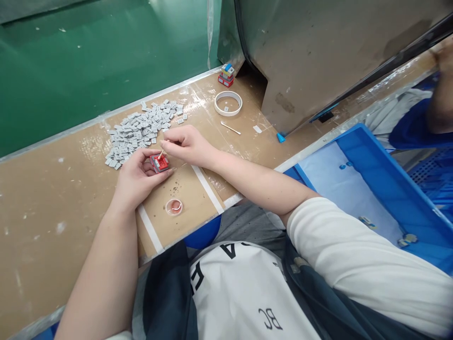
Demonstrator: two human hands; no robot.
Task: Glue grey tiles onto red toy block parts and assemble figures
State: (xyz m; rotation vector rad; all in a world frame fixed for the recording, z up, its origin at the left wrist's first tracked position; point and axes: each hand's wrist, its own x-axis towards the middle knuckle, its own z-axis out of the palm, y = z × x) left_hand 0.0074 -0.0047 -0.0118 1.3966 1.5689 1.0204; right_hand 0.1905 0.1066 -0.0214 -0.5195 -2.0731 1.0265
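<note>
Between the thumb and fingers of my left hand is a small red and grey plastic block piece, its red recessed side facing up. My right hand pinches a thin stick whose lower end meets the red piece; its tip is too small to make out. Just beyond both hands lies a heap of small grey plastic tiles. A little round clear cup with reddish contents stands nearer my body, with dark specks on the table beside it.
Farther right are a white tape ring, a cotton swab and a small stacked red, yellow and blue toy. A blue bin with a few small parts sits at my right. Another person's arm shows at the far right edge.
</note>
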